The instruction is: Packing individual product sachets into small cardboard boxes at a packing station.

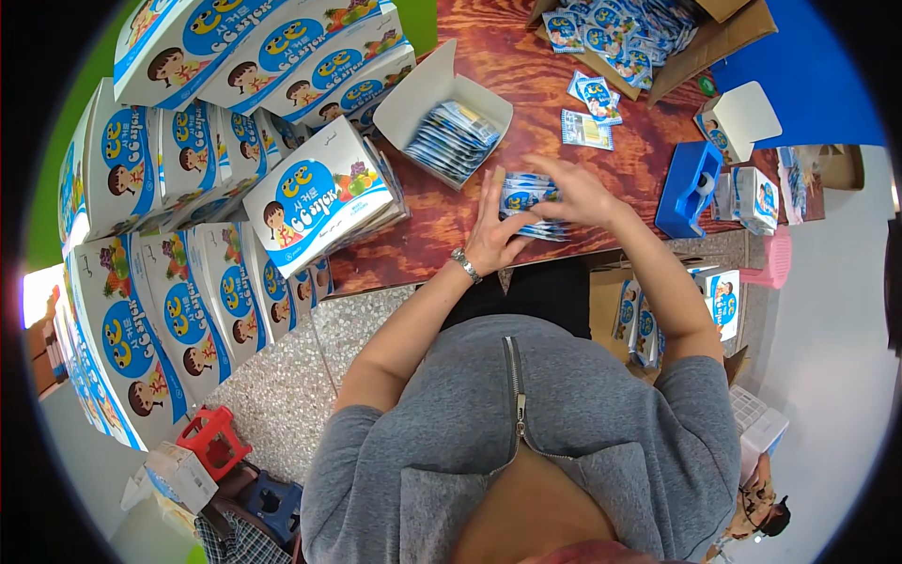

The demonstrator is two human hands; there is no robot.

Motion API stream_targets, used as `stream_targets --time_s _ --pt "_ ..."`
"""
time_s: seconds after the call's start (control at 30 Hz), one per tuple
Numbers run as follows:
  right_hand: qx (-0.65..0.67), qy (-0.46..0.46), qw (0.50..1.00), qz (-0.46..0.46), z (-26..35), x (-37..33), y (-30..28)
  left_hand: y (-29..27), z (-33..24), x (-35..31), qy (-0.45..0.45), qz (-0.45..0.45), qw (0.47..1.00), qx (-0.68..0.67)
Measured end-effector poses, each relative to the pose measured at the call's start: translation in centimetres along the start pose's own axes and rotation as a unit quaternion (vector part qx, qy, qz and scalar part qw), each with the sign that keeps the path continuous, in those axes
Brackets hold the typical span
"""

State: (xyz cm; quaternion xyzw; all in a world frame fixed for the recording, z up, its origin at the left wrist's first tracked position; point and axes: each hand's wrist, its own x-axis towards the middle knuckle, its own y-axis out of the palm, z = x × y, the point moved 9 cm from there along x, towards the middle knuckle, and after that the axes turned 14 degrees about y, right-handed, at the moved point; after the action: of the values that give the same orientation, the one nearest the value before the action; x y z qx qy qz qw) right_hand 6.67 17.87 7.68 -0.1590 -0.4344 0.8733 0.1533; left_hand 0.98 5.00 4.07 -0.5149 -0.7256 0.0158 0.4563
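Close to the table's near edge, a small stack of blue and white sachets (528,195) sits between my two hands. My left hand (490,233) closes on its left and near side, thumb pointing right. My right hand (584,195) curves over the right end, its fingers bent round the far corner. Just beyond, to the left, an open white carton (395,111) stands with its flap up and a row of similar sachets (455,141) inside. A few loose sachets (592,117) lie on the red patterned table (512,70) beyond my right hand.
Printed white and blue cartons (319,199) are piled high on the left. A brown cardboard box (719,56) full of sachets is at the far right. Nearer stand a blue tape dispenser (691,188) and another open carton (738,117). A pink stool (775,258) is beside the table.
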Motion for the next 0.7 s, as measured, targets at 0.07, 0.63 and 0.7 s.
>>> stream_targets --time_s 0.07,0.63,0.7 --pt "0.094 0.05 0.994 0.011 -1.8 -0.7 0.3 0.3 0.3 0.0 -0.01 0.001 0.998 -0.057" --pt "0.15 0.138 0.979 0.007 -5.3 -0.1 -0.6 0.0 -0.8 2.0 0.05 0.068 0.996 0.015" --pt "-0.006 0.098 0.978 -0.182 -9.4 1.4 -4.7 0.5 -1.0 2.5 0.059 0.083 0.995 0.0"
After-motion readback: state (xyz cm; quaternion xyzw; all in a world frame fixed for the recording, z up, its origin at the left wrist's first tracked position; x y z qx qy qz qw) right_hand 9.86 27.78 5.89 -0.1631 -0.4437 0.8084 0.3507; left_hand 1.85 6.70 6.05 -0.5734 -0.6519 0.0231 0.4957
